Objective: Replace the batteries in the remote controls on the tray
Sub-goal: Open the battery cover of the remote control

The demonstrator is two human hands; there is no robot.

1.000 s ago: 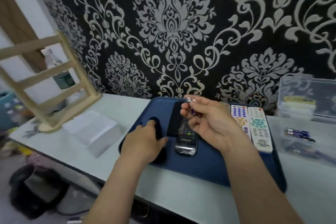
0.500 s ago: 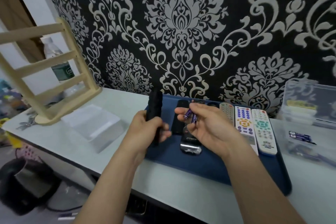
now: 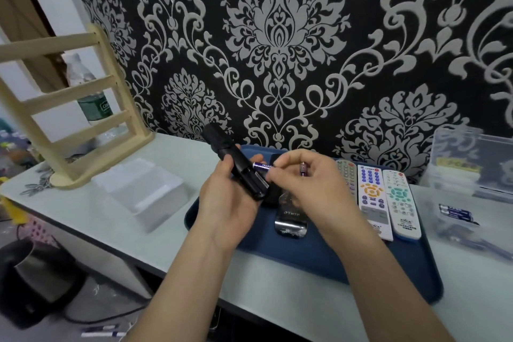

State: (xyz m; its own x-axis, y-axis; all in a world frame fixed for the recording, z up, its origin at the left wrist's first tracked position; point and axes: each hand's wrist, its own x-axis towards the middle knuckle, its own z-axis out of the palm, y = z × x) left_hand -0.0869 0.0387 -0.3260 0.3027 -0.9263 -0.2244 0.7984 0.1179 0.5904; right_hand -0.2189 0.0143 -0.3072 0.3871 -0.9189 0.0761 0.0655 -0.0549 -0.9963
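Observation:
My left hand (image 3: 226, 203) grips a black remote (image 3: 236, 164), tilted, with its open battery bay facing up, above the left end of the blue tray (image 3: 319, 261). My right hand (image 3: 302, 183) pinches a purple battery (image 3: 262, 166) at the bay and keeps a second purple battery (image 3: 302, 169) between its fingers. On the tray lie a glossy black remote (image 3: 290, 221), a black cover piece (image 3: 273, 159) mostly hidden behind my hands, a grey remote (image 3: 347, 175), a white remote with orange and blue keys (image 3: 373, 200) and a white remote with green keys (image 3: 399, 203).
A clear plastic box (image 3: 472, 175) at the right holds purple batteries (image 3: 455, 212). A clear lidded container (image 3: 144, 189) sits left of the tray. A wooden rack (image 3: 69, 130) with a water bottle (image 3: 88, 91) behind it stands at the far left. The patterned wall rises right behind the table.
My left hand lifted the black remote off the tray and tilted it bay-up. My right hand came in and brought one battery to the bay.

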